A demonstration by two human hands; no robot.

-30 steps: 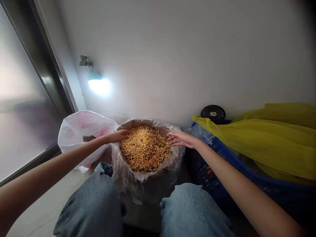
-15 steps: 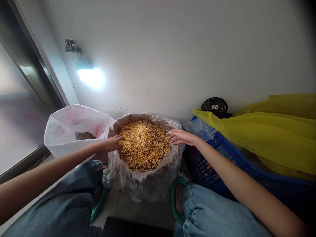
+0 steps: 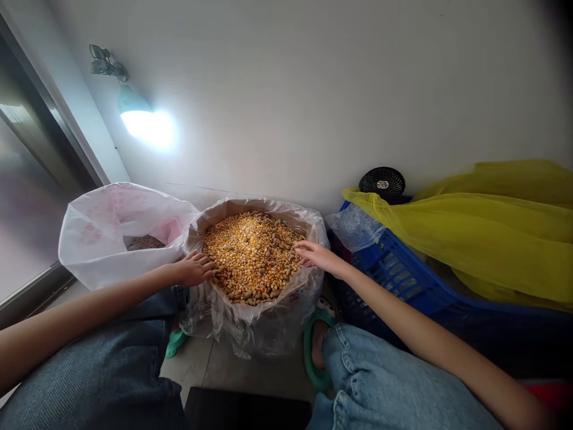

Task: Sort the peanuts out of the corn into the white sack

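Observation:
A clear plastic bag (image 3: 264, 331) stands open between my legs, filled with yellow corn kernels (image 3: 242, 239) heaped in the middle. Unshelled peanuts (image 3: 257, 295) are mixed in, mostly around the heap's edges. My left hand (image 3: 194, 269) is at the bag's left rim, palm down, its fingers apart and the tips at the edge of the corn. Over the right side of the heap, my right hand (image 3: 319, 257) reaches in with fingers stretched out, near the peanuts there. Neither hand holds anything that I can see.
A white plastic bag (image 3: 101, 266) with brown contents stands at the left. To the right is a blue basket (image 3: 403, 280) with yellow mesh cloth (image 3: 483, 233) and a small black fan (image 3: 382, 184). A lit bulb (image 3: 136, 110) hangs by the wall.
My left hand has drawn back from over the corn to the bag's left rim. The right hand stays over the right side. The whole view has shifted slightly.

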